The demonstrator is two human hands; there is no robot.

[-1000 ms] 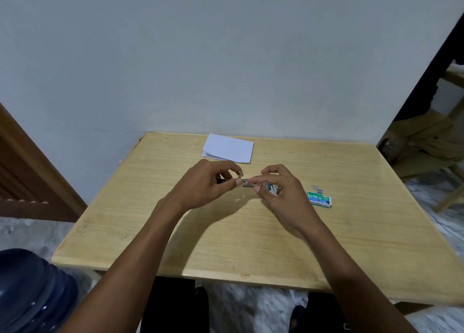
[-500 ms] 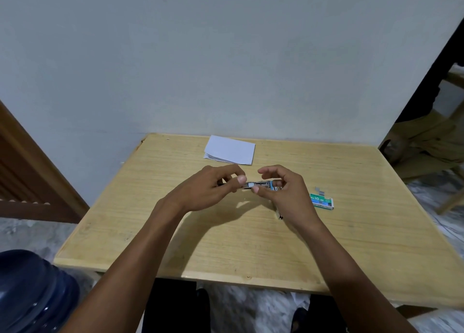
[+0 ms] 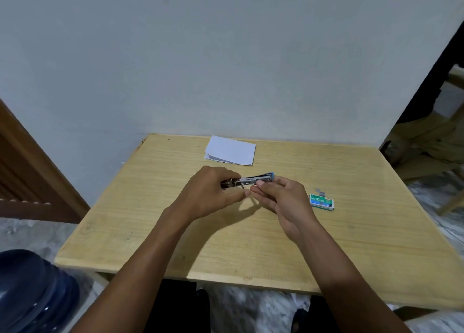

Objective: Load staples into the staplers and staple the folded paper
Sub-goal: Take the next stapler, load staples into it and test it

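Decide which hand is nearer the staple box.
Right. The right hand is just left of the staple box; the left hand is farther left, past the stapler both hold.

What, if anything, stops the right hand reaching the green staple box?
Nothing much, so probably yes: the staple box lies beside the right hand on the table, though that hand holds the stapler.

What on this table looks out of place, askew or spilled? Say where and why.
A small strip of loose staples lies on the table just behind the green staple box, outside it. The folded paper has left edges fanned apart, not flush. The left hand and right hand hold the stapler.
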